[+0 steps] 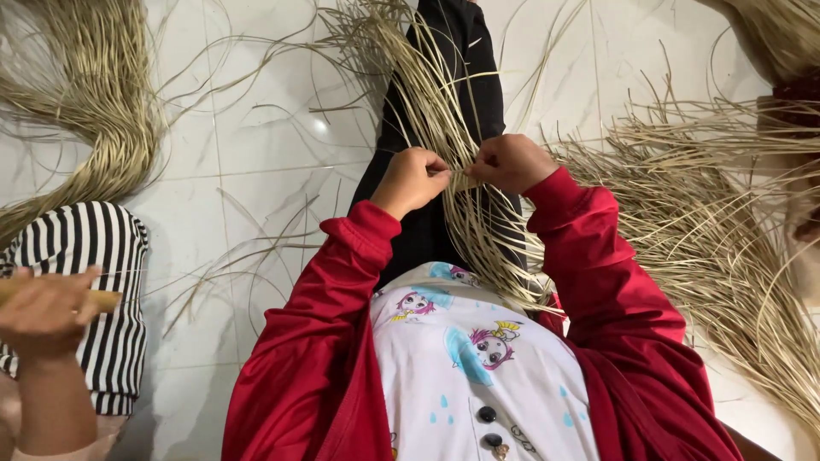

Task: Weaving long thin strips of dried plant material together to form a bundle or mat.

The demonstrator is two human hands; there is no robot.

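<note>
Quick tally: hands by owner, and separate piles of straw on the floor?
Wearer's hands: 2, left hand and right hand, both pinching straw strands
Co-worker's hand: 1
Floor straw piles: 2, left pile, right pile
Total: 5

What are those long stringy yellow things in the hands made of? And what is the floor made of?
The strands pinched by the left hand and right hand look like dried grass or reed: pale tan, thin, flat, matte, bending and fraying loosely. The floor looks like glazed white tile: glossy, with light glare, faint veining and straight grout lines.

Bright even light, glare spot on floor tiles (320,125), soft shadows, edges stretched
</note>
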